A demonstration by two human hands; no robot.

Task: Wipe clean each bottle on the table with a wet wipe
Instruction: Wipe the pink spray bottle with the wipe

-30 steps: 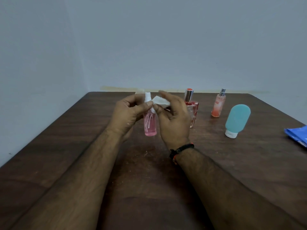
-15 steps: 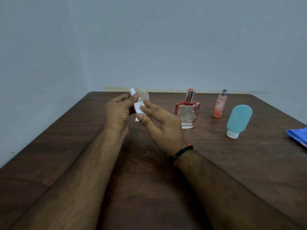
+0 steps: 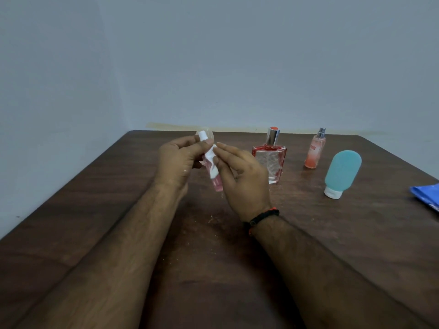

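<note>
L hand [image 3: 177, 160] grips pink spray bottle [image 3: 216, 180] by its top, held tilted above table [image 3: 95, 198] so body's exposed, while R hand [image 3: 240, 176] pinches wet wipe [image 3: 211, 160] vs. its side to rub.

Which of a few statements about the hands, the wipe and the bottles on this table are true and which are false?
1. The left hand holds the pink bottle off the table. True.
2. The right hand presses the wipe against that bottle. True.
3. The teal bottle lies flat on its side. False: it stands on its white cap.
4. Three bottles stand on the table to the right of the hands. True.
5. The blue packet sits at the table's left edge. False: it is at the right edge.
</note>
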